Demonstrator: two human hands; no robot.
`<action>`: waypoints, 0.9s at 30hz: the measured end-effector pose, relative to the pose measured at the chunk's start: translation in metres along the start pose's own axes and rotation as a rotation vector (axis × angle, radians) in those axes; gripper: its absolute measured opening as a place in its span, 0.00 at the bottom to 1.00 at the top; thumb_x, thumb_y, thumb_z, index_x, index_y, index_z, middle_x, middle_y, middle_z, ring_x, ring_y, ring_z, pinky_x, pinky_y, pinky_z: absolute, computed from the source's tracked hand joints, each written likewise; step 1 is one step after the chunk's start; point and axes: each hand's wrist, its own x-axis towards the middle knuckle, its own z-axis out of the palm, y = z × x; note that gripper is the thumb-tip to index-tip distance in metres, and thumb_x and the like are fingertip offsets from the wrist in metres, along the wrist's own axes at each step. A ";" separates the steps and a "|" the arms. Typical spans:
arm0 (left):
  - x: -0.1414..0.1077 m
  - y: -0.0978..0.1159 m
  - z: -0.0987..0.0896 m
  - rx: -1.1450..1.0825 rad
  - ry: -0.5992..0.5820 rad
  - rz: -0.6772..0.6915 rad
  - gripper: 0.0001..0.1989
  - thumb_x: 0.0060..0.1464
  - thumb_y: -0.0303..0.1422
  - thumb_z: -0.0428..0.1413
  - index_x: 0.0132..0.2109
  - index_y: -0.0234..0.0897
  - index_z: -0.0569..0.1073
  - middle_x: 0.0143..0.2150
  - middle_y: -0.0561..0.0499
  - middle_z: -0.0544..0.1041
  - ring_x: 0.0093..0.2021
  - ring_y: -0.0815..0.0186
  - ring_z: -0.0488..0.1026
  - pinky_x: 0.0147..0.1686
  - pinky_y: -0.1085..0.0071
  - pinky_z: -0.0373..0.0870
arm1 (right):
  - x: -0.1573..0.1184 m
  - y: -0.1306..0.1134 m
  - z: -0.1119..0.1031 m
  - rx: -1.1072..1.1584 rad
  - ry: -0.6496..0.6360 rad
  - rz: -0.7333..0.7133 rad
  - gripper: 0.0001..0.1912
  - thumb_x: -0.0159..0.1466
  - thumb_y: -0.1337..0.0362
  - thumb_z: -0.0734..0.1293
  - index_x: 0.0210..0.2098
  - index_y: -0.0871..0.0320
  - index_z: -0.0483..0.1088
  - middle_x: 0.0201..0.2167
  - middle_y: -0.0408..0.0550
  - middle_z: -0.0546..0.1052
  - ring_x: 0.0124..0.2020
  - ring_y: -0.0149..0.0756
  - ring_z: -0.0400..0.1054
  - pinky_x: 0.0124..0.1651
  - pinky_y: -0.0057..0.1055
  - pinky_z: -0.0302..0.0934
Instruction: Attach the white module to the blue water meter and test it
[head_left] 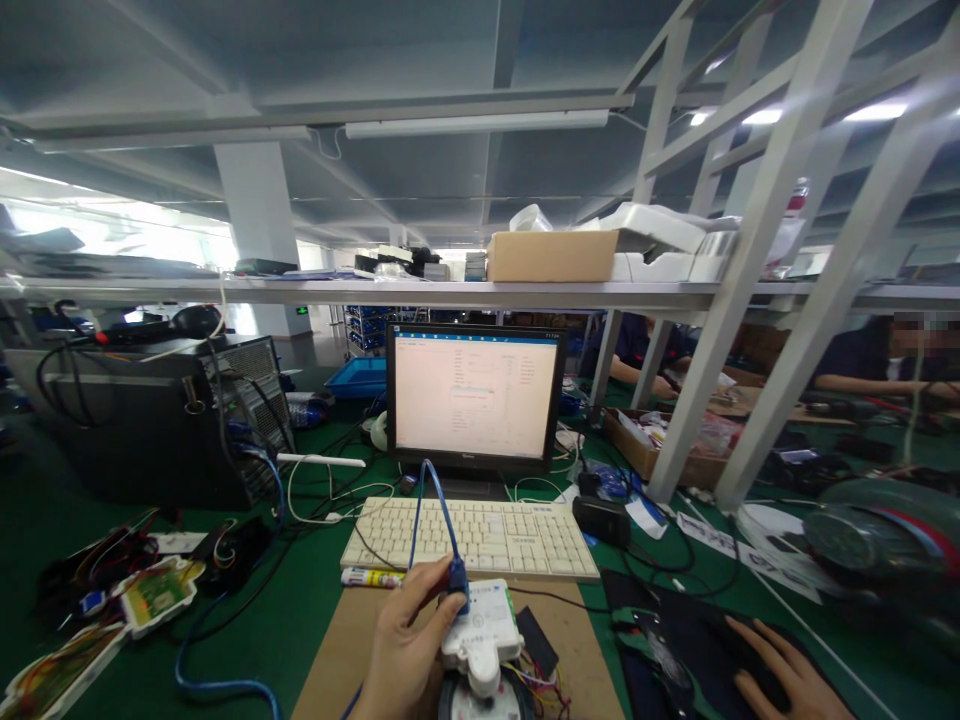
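Observation:
My left hand (412,635) is closed, pinching the blue plug (459,582) of a blue cable between thumb and fingers. The plug touches the upper left edge of a white plastic module (487,622) with printed marks; whether it is fully seated I cannot tell. Below the module sits a round part (480,698), partly cut off by the frame, with thin coloured wires (551,685) at its right. At the lower right, my right hand (787,670) curves over a dark computer mouse (739,645), mostly hidden, on a black mouse pad (637,600).
A cream keyboard (480,535) lies before a lit monitor (474,395). A marker (371,578) lies near a brown board (337,640). Open circuit boards (157,595) and a black computer case (142,420) stand left. Shelf posts (757,250) rise right; other people's arms (645,375) show behind.

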 end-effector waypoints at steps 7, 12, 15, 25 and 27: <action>0.007 0.016 0.001 0.053 -0.001 0.140 0.13 0.50 0.31 0.60 0.45 0.43 0.77 0.39 0.49 0.78 0.38 0.66 0.76 0.38 0.77 0.74 | 0.000 -0.004 0.000 -0.023 0.013 -0.001 0.27 0.59 0.51 0.54 0.51 0.58 0.69 0.51 0.58 0.69 0.47 0.49 0.69 0.49 0.46 0.66; 0.006 0.012 0.002 0.072 0.006 0.168 0.14 0.50 0.30 0.61 0.45 0.45 0.76 0.40 0.51 0.78 0.39 0.67 0.75 0.39 0.78 0.73 | 0.002 -0.006 0.000 -0.035 0.025 -0.001 0.27 0.60 0.51 0.53 0.51 0.58 0.69 0.51 0.58 0.69 0.48 0.48 0.69 0.50 0.46 0.66; 0.003 0.003 0.001 0.076 0.016 0.142 0.14 0.51 0.31 0.60 0.46 0.45 0.76 0.41 0.50 0.77 0.40 0.66 0.75 0.41 0.77 0.73 | 0.003 -0.007 0.001 -0.036 0.033 0.005 0.28 0.61 0.51 0.52 0.52 0.59 0.68 0.52 0.59 0.68 0.48 0.49 0.68 0.50 0.47 0.66; 0.002 -0.001 -0.001 0.103 -0.006 0.123 0.14 0.52 0.32 0.59 0.47 0.41 0.76 0.43 0.47 0.77 0.41 0.63 0.75 0.42 0.73 0.74 | 0.003 -0.002 0.004 -0.042 0.010 -0.021 0.29 0.62 0.50 0.51 0.52 0.60 0.68 0.52 0.60 0.67 0.49 0.49 0.68 0.50 0.47 0.65; 0.002 -0.001 -0.002 0.110 -0.009 0.114 0.14 0.52 0.32 0.59 0.47 0.40 0.76 0.43 0.47 0.77 0.42 0.63 0.75 0.42 0.72 0.74 | 0.003 -0.002 0.005 -0.050 0.008 -0.022 0.30 0.62 0.50 0.51 0.52 0.61 0.68 0.52 0.61 0.67 0.49 0.49 0.68 0.51 0.47 0.65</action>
